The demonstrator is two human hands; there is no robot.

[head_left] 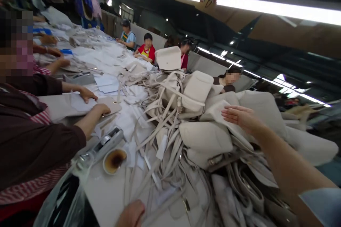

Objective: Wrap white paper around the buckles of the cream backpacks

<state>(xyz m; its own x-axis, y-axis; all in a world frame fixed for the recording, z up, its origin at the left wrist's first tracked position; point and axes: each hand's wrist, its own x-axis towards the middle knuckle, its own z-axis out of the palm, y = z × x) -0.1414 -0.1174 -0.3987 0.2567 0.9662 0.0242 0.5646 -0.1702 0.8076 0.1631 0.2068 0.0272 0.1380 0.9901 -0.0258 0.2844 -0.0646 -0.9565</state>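
A heap of beige handbags fills the middle and right of the head view. My right hand [239,117] reaches over the heap with its fingers stretched out, on or just above a pale bag flap [220,111]; whether it touches is unclear. Just below lies a rounded beige bag [205,136], and an upright one [197,90] sits behind. At the bottom edge my left hand [131,214] is partly cut off and its fingers are mostly hidden. It is near loose beige straps [149,173], which hang across the table from the heap.
A co-worker's hands [93,101] handle a beige piece with white paper at the left. Near them stand a small bowl of brown liquid [114,160] and a metal device [109,142]. A clear plastic bag [64,191] hangs at the table edge. Several people sit farther back.
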